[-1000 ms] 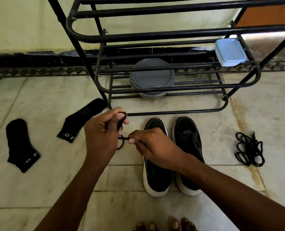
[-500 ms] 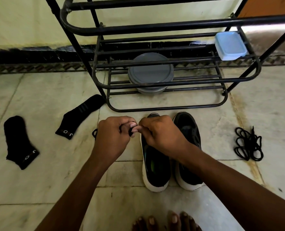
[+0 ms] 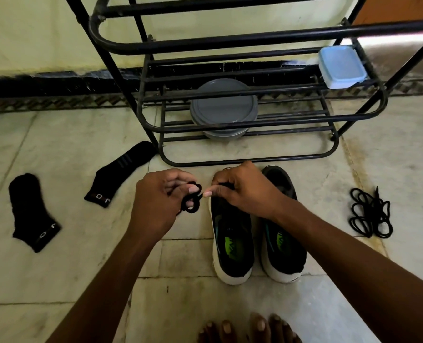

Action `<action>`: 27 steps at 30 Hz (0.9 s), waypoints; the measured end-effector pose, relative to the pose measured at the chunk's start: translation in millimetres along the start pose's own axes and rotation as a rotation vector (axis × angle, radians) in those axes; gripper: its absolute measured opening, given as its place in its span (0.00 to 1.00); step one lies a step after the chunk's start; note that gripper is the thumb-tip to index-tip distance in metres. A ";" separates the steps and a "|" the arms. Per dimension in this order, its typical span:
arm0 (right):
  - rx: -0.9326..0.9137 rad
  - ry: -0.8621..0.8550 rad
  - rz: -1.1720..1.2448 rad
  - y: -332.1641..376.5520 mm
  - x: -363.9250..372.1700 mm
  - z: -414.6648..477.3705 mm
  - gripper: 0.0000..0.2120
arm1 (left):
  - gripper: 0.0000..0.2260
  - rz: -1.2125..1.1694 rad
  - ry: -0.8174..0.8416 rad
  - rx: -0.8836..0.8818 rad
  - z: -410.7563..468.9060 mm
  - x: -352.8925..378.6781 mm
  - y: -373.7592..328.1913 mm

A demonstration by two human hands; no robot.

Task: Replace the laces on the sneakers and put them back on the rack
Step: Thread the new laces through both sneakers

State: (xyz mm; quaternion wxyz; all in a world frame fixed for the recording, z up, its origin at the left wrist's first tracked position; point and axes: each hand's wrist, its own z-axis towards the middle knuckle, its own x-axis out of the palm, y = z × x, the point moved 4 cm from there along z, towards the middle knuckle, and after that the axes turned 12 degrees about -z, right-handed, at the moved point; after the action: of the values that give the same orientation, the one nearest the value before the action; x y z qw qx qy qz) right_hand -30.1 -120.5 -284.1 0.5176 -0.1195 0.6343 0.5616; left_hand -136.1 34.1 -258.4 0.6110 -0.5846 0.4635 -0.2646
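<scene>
Half a second ago the two hands were pressed together, thumb against thumb, and hid the lace. Now they have drawn a little apart, and the lace (image 3: 191, 203) shows as a small black coil hanging from the left hand (image 3: 159, 203). Its fingers are curled in and the thumb clamps the coil against them. The right hand (image 3: 246, 191) is also curled, its thumb and forefinger pinched on a dark bit of the same lace, with a short strand crossing the gap between the hands. A second ago that strand ran longer between them.

The hands hang over the floor just in front of the rack (image 3: 230, 42), the right one above the toe of the left sneaker (image 3: 231, 243). The right sneaker (image 3: 283, 236) stands touching it. Both are unlaced and open, each showing only a green-printed insole.

On the rack's low shelf sits a grey tub (image 3: 224, 107), lid on, so its contents are hidden. A blue box (image 3: 341, 66) rests at the right end of a higher shelf, also lidded.

A spare lace (image 3: 370, 215) lies bundled on the floor right of the sneakers, and two socks (image 3: 32, 211) lie to the left.
</scene>
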 end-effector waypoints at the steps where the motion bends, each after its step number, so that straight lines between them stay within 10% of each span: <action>1: 0.018 -0.006 -0.025 -0.8 0.9 -0.4 0.18 | 0.04 -0.017 -0.011 0.002 -1.0 -1.9 0.9; 17: 0.551 -0.003 -0.493 -26.3 -2.9 -8.3 0.17 | 0.07 0.424 -0.085 0.455 -9.4 -20.7 -16.1; 27: 0.219 0.369 -0.324 2.8 13.4 3.9 0.31 | 0.05 0.037 -0.127 0.325 -16.8 -21.0 -29.6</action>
State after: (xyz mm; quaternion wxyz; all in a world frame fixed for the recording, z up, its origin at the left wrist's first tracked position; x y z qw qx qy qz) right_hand -35.9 -110.5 -292.4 0.4861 -0.2632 0.7477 0.3681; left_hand -153.4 39.1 -222.7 0.7302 -0.4852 0.3859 -0.2872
